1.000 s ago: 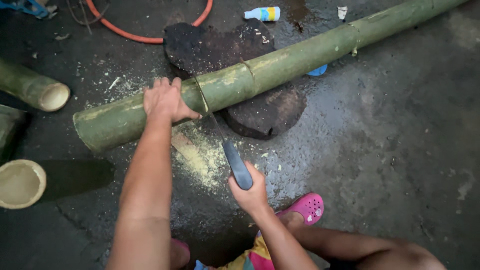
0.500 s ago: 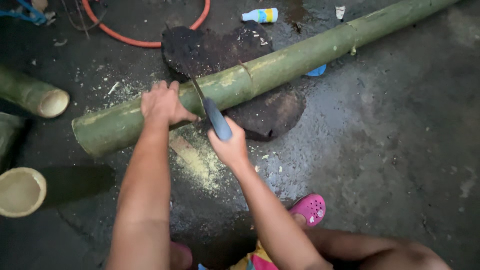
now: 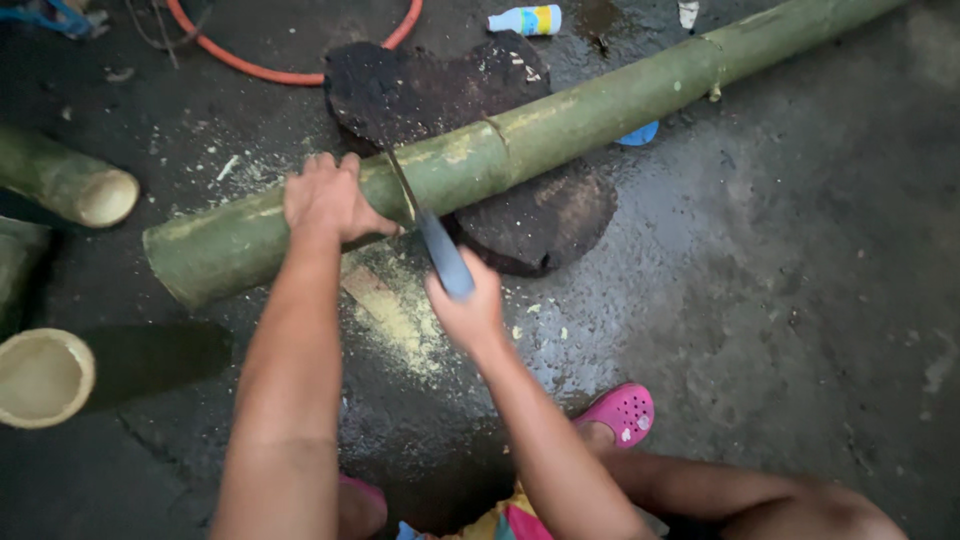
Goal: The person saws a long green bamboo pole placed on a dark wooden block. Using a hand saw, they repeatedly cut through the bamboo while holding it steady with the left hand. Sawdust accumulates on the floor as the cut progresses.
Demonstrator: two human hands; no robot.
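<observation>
Bamboo pole (image 3: 560,120) slants lower-left to upper-right (left hand (image 3: 325,197) gripping, right hand (image 3: 468,305) clenching saw (image 3: 430,235)).

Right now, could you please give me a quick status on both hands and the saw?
Left hand pressing down on bamboo pole. Right hand gripping saw, blade in pole. Nothing obstructing.

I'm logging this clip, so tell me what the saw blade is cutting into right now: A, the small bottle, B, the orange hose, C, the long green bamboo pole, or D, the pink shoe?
C: the right hand holds the saw, its blade set across the bamboo pole beside the left hand.
</observation>
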